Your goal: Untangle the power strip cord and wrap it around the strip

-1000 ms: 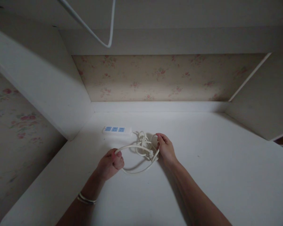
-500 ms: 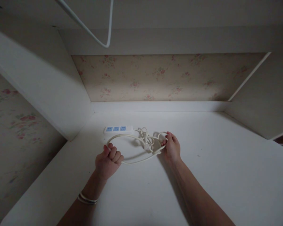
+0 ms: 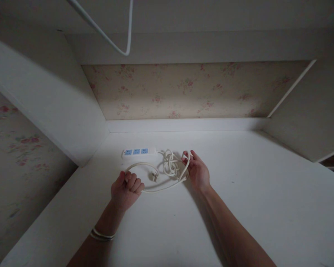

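In the head view, a white power strip [image 3: 151, 151] lies flat on the white worktop [image 3: 239, 207], its sockets facing up, near the back edge; lying flat probably makes it stable while its cord is handled. The pale cord [image 3: 141, 163] leaves the strip's right end into a loose tangle between strip and right hand. The left hand [image 3: 127, 190] has its fingers curled fully into a fist around the cord, a firm hold that seems meant to anchor that stretch. From there one length arcs to the plug [image 3: 154, 177], which sits between the fist and the tangle. The right hand [image 3: 199, 170] has its fingers loosely parted, a raised loop of cord passing across them; this looks like guiding the loop rather than clamping it, though I cannot tell whether any fingertip pinches it.
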A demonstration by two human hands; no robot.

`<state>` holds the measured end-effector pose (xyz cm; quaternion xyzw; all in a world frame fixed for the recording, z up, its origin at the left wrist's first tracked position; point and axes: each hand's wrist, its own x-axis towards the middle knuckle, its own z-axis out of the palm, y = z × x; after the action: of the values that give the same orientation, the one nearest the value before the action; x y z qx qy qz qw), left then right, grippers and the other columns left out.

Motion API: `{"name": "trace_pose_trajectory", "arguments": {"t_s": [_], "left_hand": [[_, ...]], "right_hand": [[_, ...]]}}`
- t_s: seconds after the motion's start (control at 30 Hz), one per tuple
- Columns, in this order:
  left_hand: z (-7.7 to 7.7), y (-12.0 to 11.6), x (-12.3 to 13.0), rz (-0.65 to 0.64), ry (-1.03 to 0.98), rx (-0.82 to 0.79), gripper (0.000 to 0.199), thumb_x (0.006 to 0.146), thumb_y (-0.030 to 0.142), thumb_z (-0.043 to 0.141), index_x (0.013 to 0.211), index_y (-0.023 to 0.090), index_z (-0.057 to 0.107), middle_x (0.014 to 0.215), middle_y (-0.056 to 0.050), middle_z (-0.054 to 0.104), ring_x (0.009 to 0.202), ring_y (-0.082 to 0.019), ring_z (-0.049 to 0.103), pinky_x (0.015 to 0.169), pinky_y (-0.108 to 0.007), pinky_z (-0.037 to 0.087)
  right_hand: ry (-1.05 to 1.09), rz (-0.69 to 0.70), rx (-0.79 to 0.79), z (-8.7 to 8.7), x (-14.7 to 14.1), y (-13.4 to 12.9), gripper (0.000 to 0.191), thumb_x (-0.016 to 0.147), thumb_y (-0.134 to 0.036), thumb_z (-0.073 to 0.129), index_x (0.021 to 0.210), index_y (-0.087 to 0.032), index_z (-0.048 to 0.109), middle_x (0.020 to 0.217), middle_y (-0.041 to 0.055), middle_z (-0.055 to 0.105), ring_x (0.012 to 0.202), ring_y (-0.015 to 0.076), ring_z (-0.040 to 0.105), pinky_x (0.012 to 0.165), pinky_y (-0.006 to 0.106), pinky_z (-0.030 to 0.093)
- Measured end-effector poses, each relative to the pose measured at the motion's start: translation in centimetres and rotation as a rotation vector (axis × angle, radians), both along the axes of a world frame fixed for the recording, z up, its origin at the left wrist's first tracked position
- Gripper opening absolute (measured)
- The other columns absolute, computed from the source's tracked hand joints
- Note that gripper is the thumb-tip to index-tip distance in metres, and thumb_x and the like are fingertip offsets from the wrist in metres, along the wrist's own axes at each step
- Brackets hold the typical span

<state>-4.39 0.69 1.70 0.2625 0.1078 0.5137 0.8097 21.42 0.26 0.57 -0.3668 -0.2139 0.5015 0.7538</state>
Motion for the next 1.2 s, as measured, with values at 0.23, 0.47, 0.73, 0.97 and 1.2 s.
{"name": "trace_pose_trajectory", "arguments": {"t_s": [0.23, 0.47, 0.73, 0.97, 1.2], "left_hand": [[0.4, 0.3, 0.2, -0.007, 0.02, -0.048, 0.024, 0.09, 0.036, 0.054, 0.075, 0.019, 0.063, 0.05, 0.007, 0.017, 0.042, -0.007, 0.019, 0.045, -0.024, 0.022], [1.1, 0.5, 0.6, -0.016, 0.037, -0.072, 0.019, 0.09, 0.031, 0.054, 0.08, 0.017, 0.061, 0.053, 0.007, 0.029, 0.044, -0.007, 0.027, 0.046, -0.023, 0.027], [1.1, 1.0, 1.1, 0.117, 0.043, -0.113, 0.018, 0.093, 0.028, 0.051, 0.082, 0.015, 0.058, 0.056, 0.006, 0.036, 0.044, -0.006, 0.034, 0.045, -0.021, 0.032], [0.6, 1.3, 1.5, 0.166, 0.036, -0.137, 0.015, 0.092, 0.026, 0.05, 0.082, 0.016, 0.056, 0.061, 0.005, 0.04, 0.049, -0.007, 0.039, 0.051, -0.021, 0.038], [0.2, 1.7, 1.5, 0.187, 0.018, -0.164, 0.019, 0.092, 0.024, 0.05, 0.075, 0.017, 0.051, 0.061, 0.005, 0.038, 0.05, -0.007, 0.039, 0.053, -0.021, 0.037]], "right_hand": [[-0.356, -0.111, -0.024, -0.8, -0.5, 0.1, 0.035, 0.064, -0.02, 0.063, 0.098, -0.025, 0.056, 0.1, 0.0002, 0.063, 0.085, 0.0162, 0.059, 0.072, 0.028, 0.046], [-0.922, -0.28, -0.396, -0.9, 1.5, -0.6, 0.016, 0.07, -0.03, 0.06, 0.085, -0.022, 0.06, 0.076, -0.0001, 0.061, 0.06, 0.0151, 0.051, 0.058, 0.027, 0.035], [-0.522, 0.293, -0.502, -0.3, 1.2, -0.9, 0.02, 0.074, -0.033, 0.057, 0.067, -0.016, 0.064, 0.051, 0.0044, 0.057, 0.043, 0.0154, 0.048, 0.042, 0.026, 0.034], [-0.163, 0.348, -0.256, 1.9, 0.8, -1.2, 0.011, 0.071, -0.021, 0.068, 0.081, -0.015, 0.068, 0.076, 0.0038, 0.065, 0.056, 0.009, 0.055, 0.053, 0.017, 0.05], [-0.281, 0.355, -0.083, 1.4, -0.6, -1.7, 0.029, 0.064, -0.027, 0.082, 0.086, -0.018, 0.064, 0.072, -0.0019, 0.06, 0.063, 0.0085, 0.054, 0.062, 0.018, 0.047]]}}
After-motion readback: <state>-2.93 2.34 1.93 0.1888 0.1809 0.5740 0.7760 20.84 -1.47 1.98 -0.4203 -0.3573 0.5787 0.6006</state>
